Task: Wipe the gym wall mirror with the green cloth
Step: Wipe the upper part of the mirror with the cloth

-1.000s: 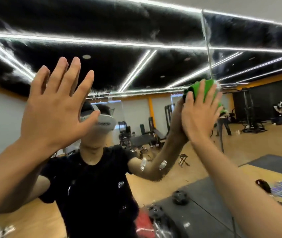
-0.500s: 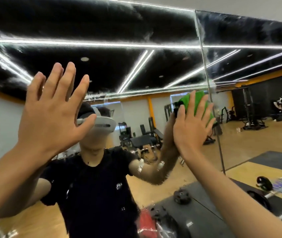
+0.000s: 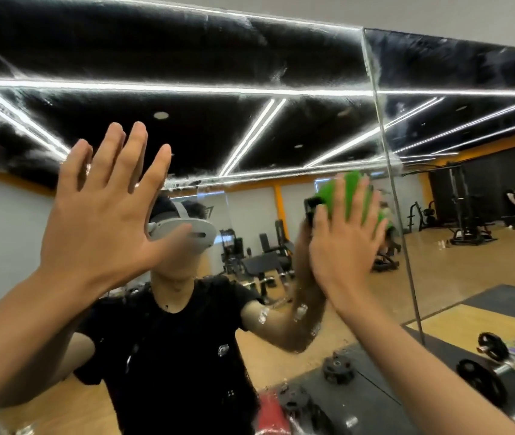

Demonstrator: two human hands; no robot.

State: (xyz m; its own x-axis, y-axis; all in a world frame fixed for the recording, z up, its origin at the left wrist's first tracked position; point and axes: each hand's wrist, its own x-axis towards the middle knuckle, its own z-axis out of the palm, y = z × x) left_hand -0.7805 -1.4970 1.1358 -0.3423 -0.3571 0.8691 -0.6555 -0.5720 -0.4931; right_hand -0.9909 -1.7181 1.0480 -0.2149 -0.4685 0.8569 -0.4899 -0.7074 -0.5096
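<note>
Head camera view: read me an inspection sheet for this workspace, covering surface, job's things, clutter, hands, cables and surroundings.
Surface: mirror, smeary streaks across upper glass; seam between panels.
Job's things: green cloth flat against the glass.
Clutter: nothing seen.
Hands: right hand presses the cloth, fingers straight; left hand open, fingers spread, contact with glass unclear.
Cables: nothing seen.
Surroundings: reflected gym, weight plates, benches.

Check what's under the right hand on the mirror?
The green cloth, pressed flat against the mirror by the right hand. Its edges show past the fingers; the rest is covered.
</note>
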